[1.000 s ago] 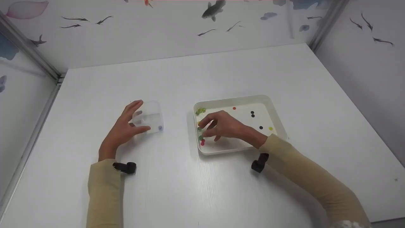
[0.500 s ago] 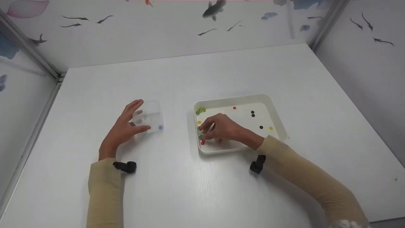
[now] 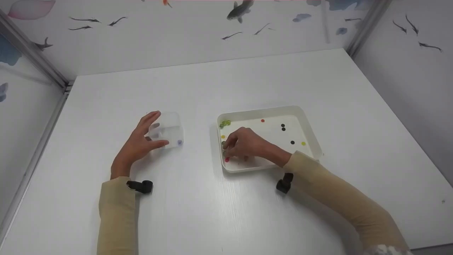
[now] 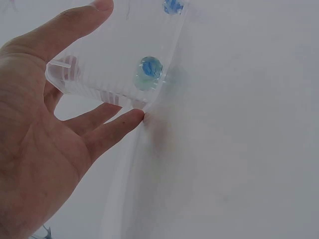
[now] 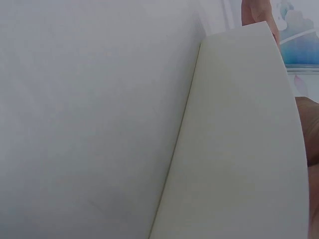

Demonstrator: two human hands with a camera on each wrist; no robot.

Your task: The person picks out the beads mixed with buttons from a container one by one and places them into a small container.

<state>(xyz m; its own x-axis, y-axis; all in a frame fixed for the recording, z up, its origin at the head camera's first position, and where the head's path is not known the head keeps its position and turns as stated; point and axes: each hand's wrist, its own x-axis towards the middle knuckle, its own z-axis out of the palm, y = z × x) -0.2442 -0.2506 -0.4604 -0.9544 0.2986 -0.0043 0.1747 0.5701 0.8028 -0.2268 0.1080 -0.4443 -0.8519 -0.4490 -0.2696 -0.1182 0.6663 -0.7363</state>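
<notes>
My left hand (image 3: 136, 143) holds a clear plastic box (image 3: 171, 132) on the table, thumb and fingers spread around its sides. A blue marble (image 3: 179, 142) lies in the box's near right corner; blue swirled glass (image 4: 151, 67) shows through the wall in the left wrist view. My right hand (image 3: 246, 142) reaches into a white tray (image 3: 267, 169), its fingers bent down at the left wall. Its fingertips are right at a green marble (image 3: 223, 143) and partly cover another; I cannot tell whether they pinch one. The tray wall (image 5: 239, 124) hides most of that hand in the right wrist view.
Several yellow-green marbles (image 3: 225, 123) sit in the tray's far left corner. Black marbles (image 3: 283, 127), a red marble (image 3: 262, 120) and a yellow marble (image 3: 303, 143) lie farther right. Printed panels (image 3: 198, 35) wall the table (image 3: 184, 212) at the back and sides.
My right hand has moved slightly toward me inside the tray, its fingertips lowering and closing in on the green marbles; a yellow marble has come into sight. My left hand and the box stay put.
</notes>
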